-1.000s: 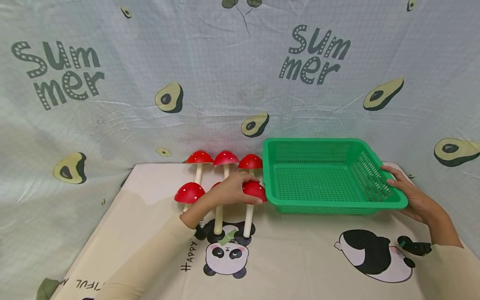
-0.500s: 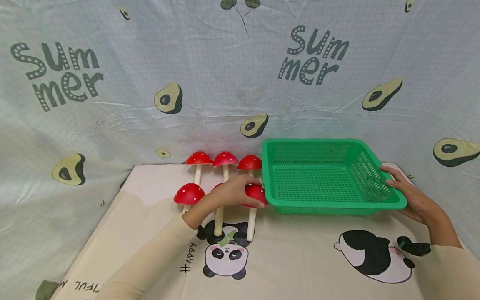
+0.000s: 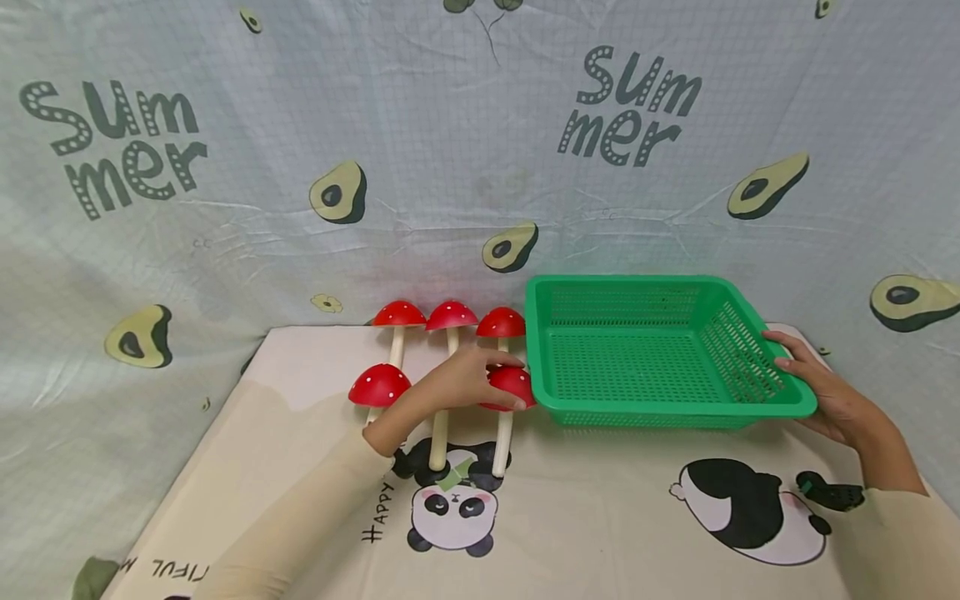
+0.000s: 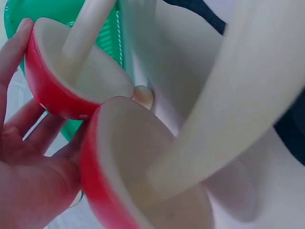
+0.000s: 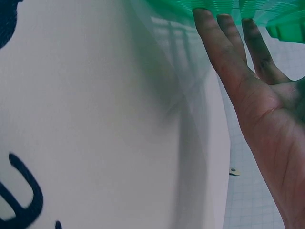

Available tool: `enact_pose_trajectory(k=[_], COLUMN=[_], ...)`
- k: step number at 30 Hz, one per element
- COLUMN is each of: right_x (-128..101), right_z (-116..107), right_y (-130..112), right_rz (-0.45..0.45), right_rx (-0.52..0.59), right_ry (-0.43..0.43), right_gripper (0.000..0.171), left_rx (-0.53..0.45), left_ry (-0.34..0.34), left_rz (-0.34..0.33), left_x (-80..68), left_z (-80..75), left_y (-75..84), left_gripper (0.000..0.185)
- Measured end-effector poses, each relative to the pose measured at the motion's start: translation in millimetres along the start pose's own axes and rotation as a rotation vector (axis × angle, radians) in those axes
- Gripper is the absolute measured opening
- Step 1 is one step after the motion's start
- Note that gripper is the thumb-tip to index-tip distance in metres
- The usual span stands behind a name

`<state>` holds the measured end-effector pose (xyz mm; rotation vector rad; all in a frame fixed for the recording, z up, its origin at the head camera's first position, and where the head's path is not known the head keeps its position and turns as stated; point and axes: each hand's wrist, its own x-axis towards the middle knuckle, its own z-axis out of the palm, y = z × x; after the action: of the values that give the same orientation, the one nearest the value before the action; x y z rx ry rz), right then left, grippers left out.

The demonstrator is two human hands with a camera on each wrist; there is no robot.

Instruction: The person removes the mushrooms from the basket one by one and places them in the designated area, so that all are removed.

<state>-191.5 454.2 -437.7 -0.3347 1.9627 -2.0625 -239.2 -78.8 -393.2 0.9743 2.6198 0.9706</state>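
My left hand holds the red cap of a toy mushroom with white dots and a pale stem, at the front right of a group. In the left wrist view, thumb and fingers lie around this cap, and a second mushroom's cap is right beside it, close to the palm. At the right end of the green plastic basket, my right hand grips the rim. From the right wrist view, its extended fingers touch the basket from outside and below.
Three more mushrooms stand in a row at the back, against the printed cloth backdrop. Another mushroom is at the front left, and one stem shows below my left hand. The table cloth has panda prints.
The held mushroom has shifted slightly right, toward the basket, with my left hand still on its cap. My right hand and the basket stay in place.
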Motion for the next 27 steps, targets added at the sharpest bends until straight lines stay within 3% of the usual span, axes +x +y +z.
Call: enact_pose_trajectory(k=[15, 22, 27], right_x=[-1.4, -4.3, -5.0], right_z=[-0.3, -0.8, -0.6], right_y=[0.5, 1.2, 1.3], right_rz=[0.014, 0.014, 0.01], right_rx=[-0.049, -0.005, 0.008], right_ry=[0.017, 0.015, 0.015], right_gripper=[0.043, 0.043, 0.043], left_rx=[0.084, 0.094, 0.097], left_ry=[-0.007, -0.007, -0.043], left_rz=[-0.023, 0.003, -0.02], left_x=[0.3, 3.7, 3.0], left_z=[3.0, 5.6, 5.6], left_y=[2.4, 7.5, 7.7], left_gripper=[0.057, 0.054, 0.055])
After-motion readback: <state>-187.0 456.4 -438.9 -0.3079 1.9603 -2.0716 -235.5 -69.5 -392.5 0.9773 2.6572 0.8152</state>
